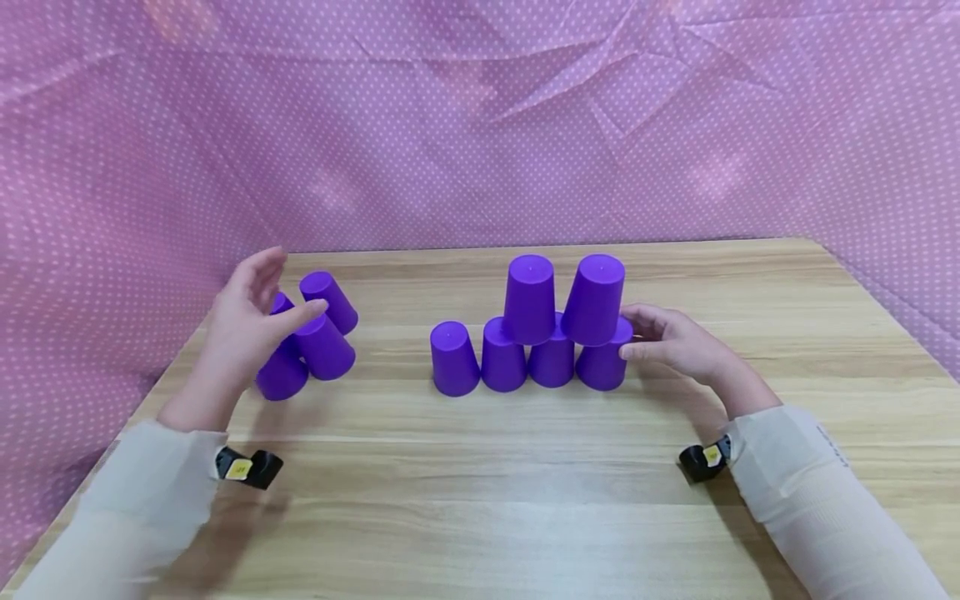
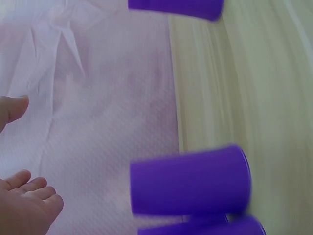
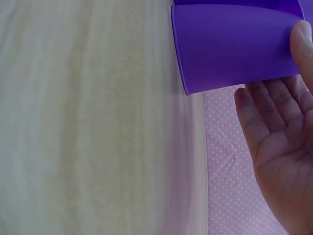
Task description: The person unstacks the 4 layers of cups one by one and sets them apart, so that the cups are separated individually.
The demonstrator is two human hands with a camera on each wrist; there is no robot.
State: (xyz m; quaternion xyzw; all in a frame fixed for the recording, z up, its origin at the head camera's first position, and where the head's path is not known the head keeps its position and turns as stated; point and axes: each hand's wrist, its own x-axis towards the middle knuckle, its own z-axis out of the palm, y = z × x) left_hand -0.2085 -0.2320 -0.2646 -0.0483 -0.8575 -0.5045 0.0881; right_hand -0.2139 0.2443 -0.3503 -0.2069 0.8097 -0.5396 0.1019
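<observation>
Smooth, tapered purple cups (image 1: 455, 362) upended on wood-grained worktop (image 1: 480, 483), six tiered centrally, others clustered by left hand (image 1: 243, 325), fingers spread wide; right hand (image 1: 678, 343), fingers loosely parted, at the bottom row's right-end cup (image 1: 602, 368); creased, dotted pink cloth (image 1: 450, 125) behind.

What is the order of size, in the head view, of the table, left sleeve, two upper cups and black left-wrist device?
1. Table
2. Left sleeve
3. Left upper cup and right upper cup: look alike, so unranked
4. Black left-wrist device
</observation>
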